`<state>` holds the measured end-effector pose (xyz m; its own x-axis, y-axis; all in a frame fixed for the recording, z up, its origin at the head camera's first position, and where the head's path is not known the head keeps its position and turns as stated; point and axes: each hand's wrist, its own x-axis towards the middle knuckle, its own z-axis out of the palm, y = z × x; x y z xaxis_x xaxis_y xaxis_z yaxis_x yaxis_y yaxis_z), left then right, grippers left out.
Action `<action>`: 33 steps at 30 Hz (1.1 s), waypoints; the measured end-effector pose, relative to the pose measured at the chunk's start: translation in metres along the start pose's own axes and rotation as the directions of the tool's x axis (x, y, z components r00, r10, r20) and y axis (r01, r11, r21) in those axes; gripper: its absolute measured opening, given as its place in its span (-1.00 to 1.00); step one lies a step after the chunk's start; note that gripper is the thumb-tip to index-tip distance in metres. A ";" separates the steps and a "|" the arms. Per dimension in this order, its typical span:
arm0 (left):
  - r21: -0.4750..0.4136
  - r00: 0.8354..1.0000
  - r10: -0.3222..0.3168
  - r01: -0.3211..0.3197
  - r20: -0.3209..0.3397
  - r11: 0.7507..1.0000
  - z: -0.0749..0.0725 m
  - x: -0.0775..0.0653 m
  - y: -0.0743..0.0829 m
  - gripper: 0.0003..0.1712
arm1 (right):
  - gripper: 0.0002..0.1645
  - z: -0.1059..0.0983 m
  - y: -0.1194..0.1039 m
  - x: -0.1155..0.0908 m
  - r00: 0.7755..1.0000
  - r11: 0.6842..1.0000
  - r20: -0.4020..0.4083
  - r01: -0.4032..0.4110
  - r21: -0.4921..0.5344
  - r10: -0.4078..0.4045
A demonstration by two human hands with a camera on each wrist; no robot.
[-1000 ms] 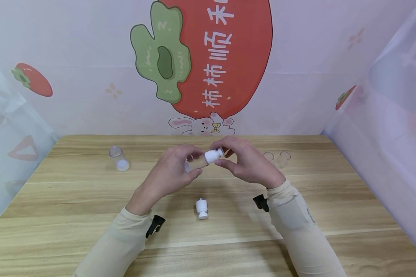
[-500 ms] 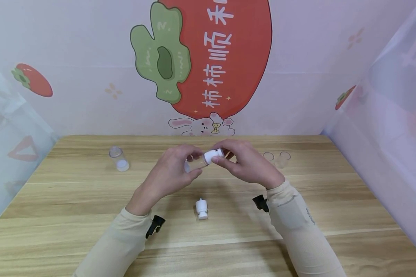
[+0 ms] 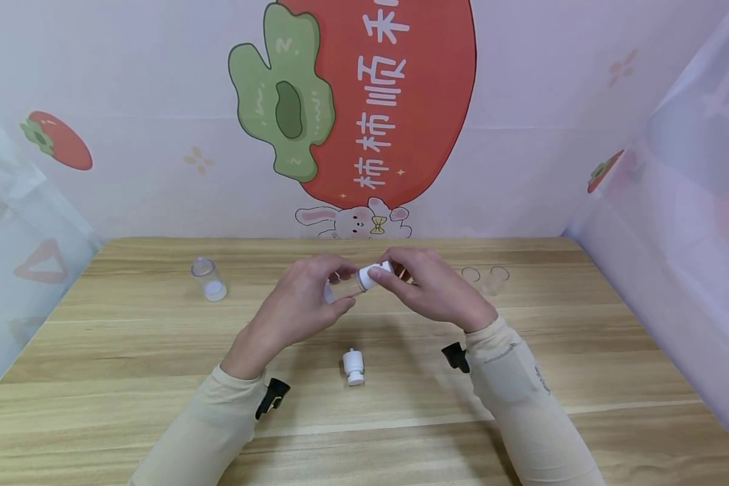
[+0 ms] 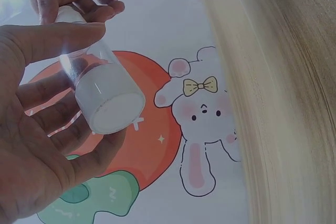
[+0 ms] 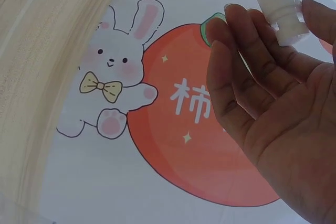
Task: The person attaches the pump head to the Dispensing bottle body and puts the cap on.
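Above the middle of the table, my left hand (image 3: 304, 297) grips a small clear bottle (image 4: 110, 98) with a white base, which lies tilted between thumb and fingers. A white pump head (image 5: 278, 3) sits at the bottle's mouth, pointing up and right. My right hand (image 3: 434, 287) pinches that pump head, with the thumb along its near side and the fingers behind it. In the right wrist view its other fingers are loosely curved beside the pump. A second white pump head (image 3: 354, 366) lies on the table between the forearms.
Another clear bottle (image 3: 209, 278) with a white base is at the back left of the wooden table (image 3: 127, 378). Two clear caps, one (image 3: 497, 280) beside the other (image 3: 470, 274), lie behind the right hand. A printed sheet (image 3: 158, 189) hangs along the back.
My right thumb has come up onto the side of the white pump head, and the fingers have shifted slightly round it. The left hand and the bottle stay almost where they were.
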<state>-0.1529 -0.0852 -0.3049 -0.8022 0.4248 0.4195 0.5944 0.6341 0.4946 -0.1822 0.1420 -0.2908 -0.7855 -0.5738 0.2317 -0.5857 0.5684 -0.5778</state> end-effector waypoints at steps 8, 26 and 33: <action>0.004 1.000 0.006 -0.006 -0.003 1.000 0.000 0.001 0.000 -0.54 | -0.70 0.000 0.000 0.001 1.000 1.000 0.000 -0.026 -0.007 0.026; -0.003 1.000 -0.019 0.019 0.013 1.000 -0.002 0.003 0.000 -0.54 | -0.66 -0.007 0.000 -0.001 0.999 0.998 -0.027 0.034 0.057 -0.033; -0.022 1.000 -0.010 0.010 0.009 1.000 -0.004 0.004 -0.002 -0.54 | -0.61 -0.008 0.004 0.000 0.989 0.988 -0.042 0.143 0.062 -0.141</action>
<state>-0.1572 -0.0870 -0.3011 -0.8087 0.4244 0.4074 0.5872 0.6242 0.5153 -0.1862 0.1482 -0.2869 -0.7028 -0.6227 0.3439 -0.6789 0.4428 -0.5857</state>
